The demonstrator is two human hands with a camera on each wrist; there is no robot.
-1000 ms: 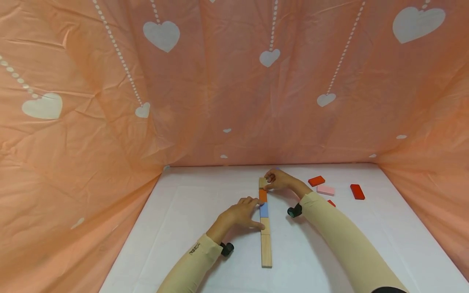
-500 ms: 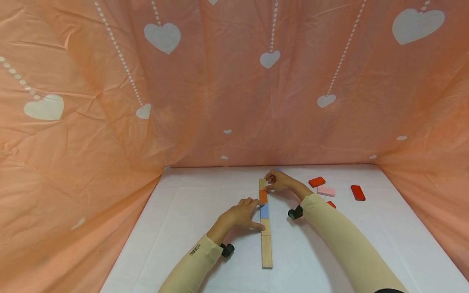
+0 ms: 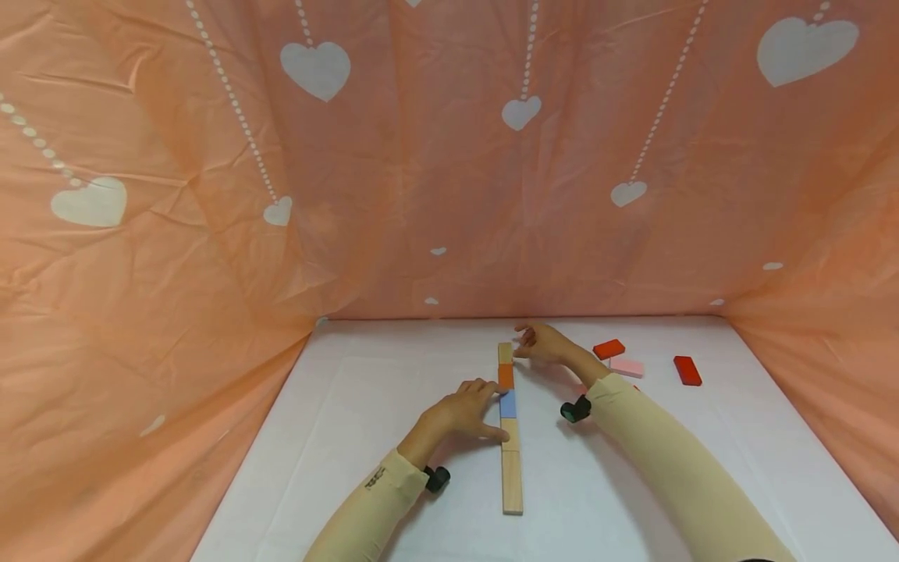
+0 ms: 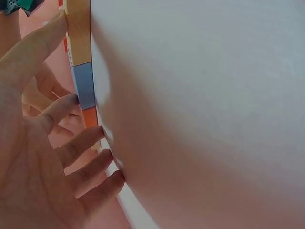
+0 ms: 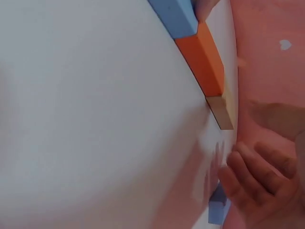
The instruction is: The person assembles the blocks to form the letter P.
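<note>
A straight row of flat blocks runs away from me in the head view: a plain wooden block, a second wooden block, a blue block, an orange block and a far wooden block. From the left, my left hand rests against it with spread fingers. Its thumb touches the second wooden block and its index fingertip the blue block. My right hand hovers just right of the far wooden block, thumb apart from its loosely bent fingers, holding nothing.
Two red blocks and a pink block lie right of the row; another red piece is mostly behind the right sleeve. A loose blue block lies beyond the right hand. An orange curtain hangs behind the white table.
My right hand has let go of the far wooden block and moved slightly right and away, its fingers opening. The left hand and the row keep their places.
</note>
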